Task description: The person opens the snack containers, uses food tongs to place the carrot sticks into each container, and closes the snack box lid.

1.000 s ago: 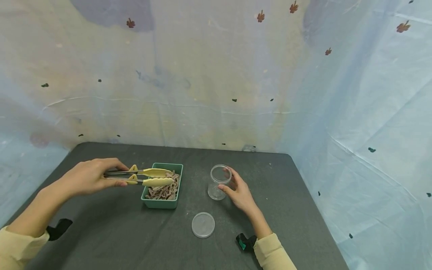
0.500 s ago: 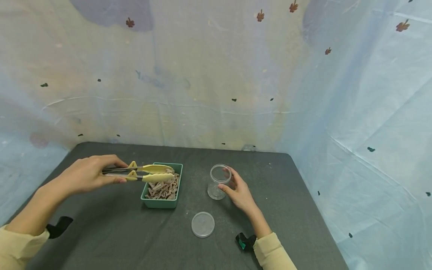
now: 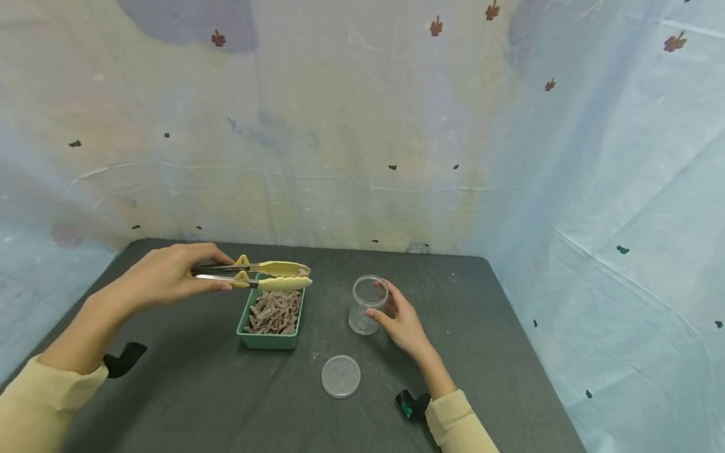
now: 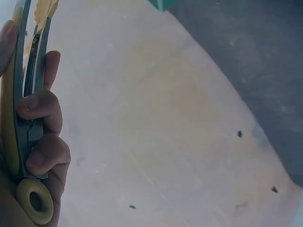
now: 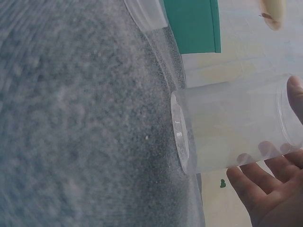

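Observation:
In the head view my left hand (image 3: 170,274) grips a pair of metal tongs (image 3: 285,284) with yellow scalloped tips. A small brownish strip shows between those tips, above the far end of a green rectangular box (image 3: 269,341). Many greyish-brown shredded strips (image 3: 275,313) lie in that box. The left wrist view shows fingers curled round the tongs' handle (image 4: 9,113), above a yellow ring at its end. My right hand (image 3: 404,324) holds a clear, open-topped jar (image 5: 227,127) upright on the table, thumb on one side and fingers on the other.
A round clear lid (image 3: 341,376) lies flat on the dark grey table (image 3: 464,365), in front of the jar and box. Pale patterned sheeting (image 3: 340,126) rises behind and beside the table. Black wrist mounts (image 3: 126,360) sit by both cuffs.
My left hand has raised the tongs up out of the strips and moved them slightly right and away, with a strip between the tips. The right hand and jar stay put.

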`<state>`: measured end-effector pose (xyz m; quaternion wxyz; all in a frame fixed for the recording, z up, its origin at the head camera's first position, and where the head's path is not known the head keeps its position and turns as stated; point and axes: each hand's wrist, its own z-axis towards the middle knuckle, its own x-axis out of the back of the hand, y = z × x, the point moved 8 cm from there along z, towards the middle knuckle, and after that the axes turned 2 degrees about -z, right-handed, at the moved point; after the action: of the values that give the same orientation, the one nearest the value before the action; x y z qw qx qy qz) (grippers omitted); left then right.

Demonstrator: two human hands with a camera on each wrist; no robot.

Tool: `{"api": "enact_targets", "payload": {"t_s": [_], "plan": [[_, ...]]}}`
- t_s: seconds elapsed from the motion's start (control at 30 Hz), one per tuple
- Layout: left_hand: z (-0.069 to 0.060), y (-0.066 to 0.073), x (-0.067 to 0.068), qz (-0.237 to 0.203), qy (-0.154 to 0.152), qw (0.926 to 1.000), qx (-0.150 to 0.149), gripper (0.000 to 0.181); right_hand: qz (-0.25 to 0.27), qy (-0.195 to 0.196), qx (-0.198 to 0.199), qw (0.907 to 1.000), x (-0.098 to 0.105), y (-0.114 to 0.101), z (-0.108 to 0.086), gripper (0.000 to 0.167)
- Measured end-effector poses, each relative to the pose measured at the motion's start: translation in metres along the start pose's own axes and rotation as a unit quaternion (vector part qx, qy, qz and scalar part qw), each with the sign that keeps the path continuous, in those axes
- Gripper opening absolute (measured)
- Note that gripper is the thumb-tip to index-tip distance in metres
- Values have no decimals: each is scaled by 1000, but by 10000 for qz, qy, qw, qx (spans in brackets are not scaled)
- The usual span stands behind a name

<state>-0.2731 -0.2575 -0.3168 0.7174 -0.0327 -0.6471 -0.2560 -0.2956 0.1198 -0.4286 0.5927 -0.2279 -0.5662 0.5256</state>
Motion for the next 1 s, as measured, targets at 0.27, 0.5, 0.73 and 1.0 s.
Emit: {"api": "enact_targets", "payload": {"t_s": [0.27,0.5,0.73,1.0], "plan": [[25,27,2,-260,45,9989,-381,45,-75,106,-60,9999,0,17,4,73],[46,54,-4,-488,130,9959,-750,42,-122,232,-138,9996,-3,43,10,73],[64,74,-15,-651,79,9933,-949,45,-53,210,-53,9998,-3,43,9,71],[82,80,-39,-753,-164,9928,-914,45,-188,143,-263,9994,-3,42,8,77]]}}
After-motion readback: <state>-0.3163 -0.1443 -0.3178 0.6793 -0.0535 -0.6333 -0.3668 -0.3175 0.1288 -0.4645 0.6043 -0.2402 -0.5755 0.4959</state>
